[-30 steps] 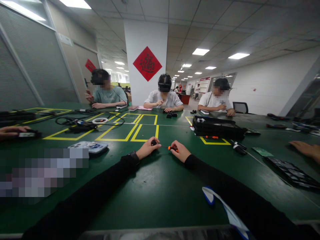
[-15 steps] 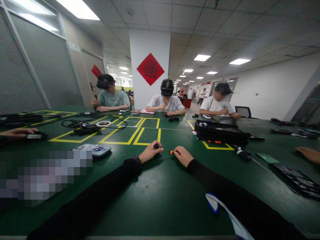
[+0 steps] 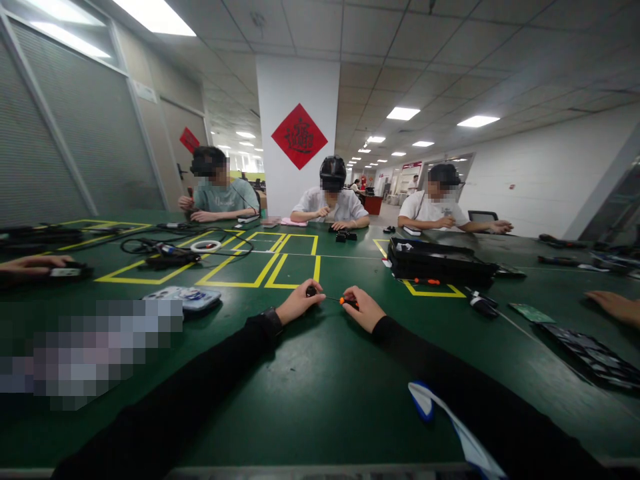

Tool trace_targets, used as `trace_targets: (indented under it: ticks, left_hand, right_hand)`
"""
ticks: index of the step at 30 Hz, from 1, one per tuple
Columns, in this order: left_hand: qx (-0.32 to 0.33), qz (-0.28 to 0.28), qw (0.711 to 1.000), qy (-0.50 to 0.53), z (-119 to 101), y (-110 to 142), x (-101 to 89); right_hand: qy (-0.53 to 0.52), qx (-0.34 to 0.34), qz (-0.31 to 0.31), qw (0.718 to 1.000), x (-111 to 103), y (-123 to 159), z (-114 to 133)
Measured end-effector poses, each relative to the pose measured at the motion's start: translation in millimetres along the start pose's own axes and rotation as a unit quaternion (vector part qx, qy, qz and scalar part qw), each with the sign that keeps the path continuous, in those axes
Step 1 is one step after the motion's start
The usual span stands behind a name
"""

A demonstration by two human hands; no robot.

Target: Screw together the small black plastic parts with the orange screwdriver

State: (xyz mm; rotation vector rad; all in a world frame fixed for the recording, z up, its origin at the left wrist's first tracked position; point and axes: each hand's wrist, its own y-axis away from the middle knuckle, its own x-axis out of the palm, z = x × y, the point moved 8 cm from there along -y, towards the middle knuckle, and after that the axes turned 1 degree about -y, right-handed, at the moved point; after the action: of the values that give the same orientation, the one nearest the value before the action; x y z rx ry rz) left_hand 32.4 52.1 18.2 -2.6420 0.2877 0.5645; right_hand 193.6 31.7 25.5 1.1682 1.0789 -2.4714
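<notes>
Above the green table, my right hand point(image 3: 367, 309) is closed around the handle of a screwdriver point(image 3: 349, 303), black with an orange collar. The thin metal shaft points left, toward a small dark rounded part point(image 3: 311, 291). That part sits between the fingers of my left hand point(image 3: 299, 302), which is closed on it; its kind is too small to make out. The shaft's tip comes up to my left fingertips, and I cannot tell whether it touches the part.
A black open case point(image 3: 440, 261) stands beyond my right hand, with an orange-handled tool point(image 3: 427, 281) before it. Black cables point(image 3: 173, 255) and a pale blue-white box point(image 3: 187, 298) lie left. A circuit board point(image 3: 533, 313) lies right. Several people sit around the table point(image 3: 300, 413).
My right hand's grip on the screwdriver has shifted, and more of the black handle now shows. My left hand stays nearly still. The person at far right has stretched out a hand.
</notes>
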Motion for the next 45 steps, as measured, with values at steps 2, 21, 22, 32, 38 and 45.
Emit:
trace_targets:
  ticks: [2, 21, 22, 32, 38, 45]
  left_hand:
    - [-0.001, -0.003, 1.000, -0.001, -1.3, 0.5, -0.4]
    - [-0.002, -0.001, 1.000, 0.000, -2.3, -0.2, 0.3]
    - [-0.003, 0.000, 1.000, -0.003, -2.6, 0.0, 0.3]
    - [-0.003, -0.001, 1.000, 0.001, -3.3, 1.0, -0.5]
    - [-0.005, 0.003, 1.000, 0.002, -0.9, 0.7, -1.1]
    - [0.006, 0.012, 1.000, -0.003, -2.3, 1.2, -0.5]
  right_hand:
    - [0.015, -0.002, 0.008, 1.000, 1.3, -0.7, 0.2]
    - [0.012, -0.022, 0.013, 1.000, 1.4, 0.5, 4.1]
    - [0.013, -0.018, 0.013, 1.000, 1.0, 0.5, 3.9]
    - [0.048, -0.013, 0.024, 0.998, 3.1, -2.2, -0.1]
    - [0.026, 0.001, 0.010, 1.000, 2.3, 0.0, -2.4]
    - [0.027, 0.008, 0.014, 0.999, 2.9, 0.2, -0.4]
